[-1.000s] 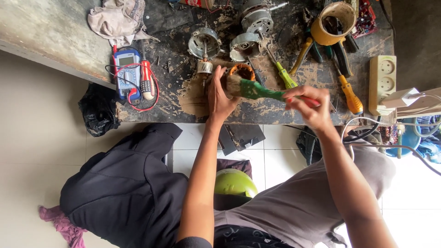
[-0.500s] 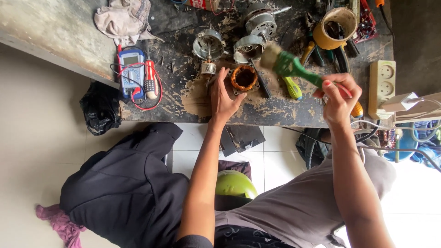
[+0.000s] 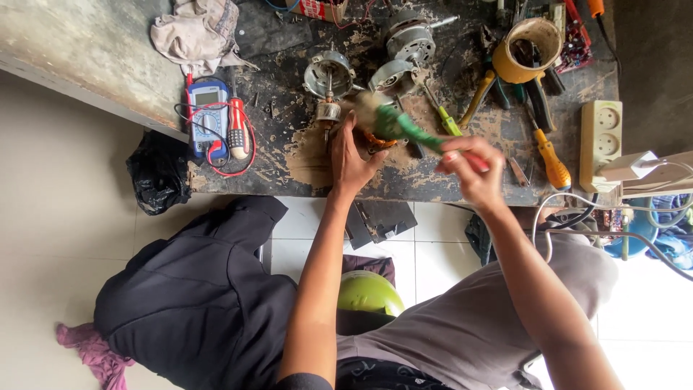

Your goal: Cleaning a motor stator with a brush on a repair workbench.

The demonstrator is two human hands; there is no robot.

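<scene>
Well off to the left of both hands a blue multimeter (image 3: 208, 115) lay on the worn workbench (image 3: 289, 155). The left hand (image 3: 351, 160) gripped a copper-wound motor part (image 3: 377, 139) resting on the bench. Over it swept the bristles of a green-handled brush (image 3: 404, 130), grasped in the right hand (image 3: 473, 173). Beyond that hand lay an orange-handled screwdriver (image 3: 550, 160).

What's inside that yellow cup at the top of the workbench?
Dark tool handles stick out of the yellow cup, with pliers leaning at its rim. Their lower ends and the cup's bottom are hidden by its wall.
</scene>
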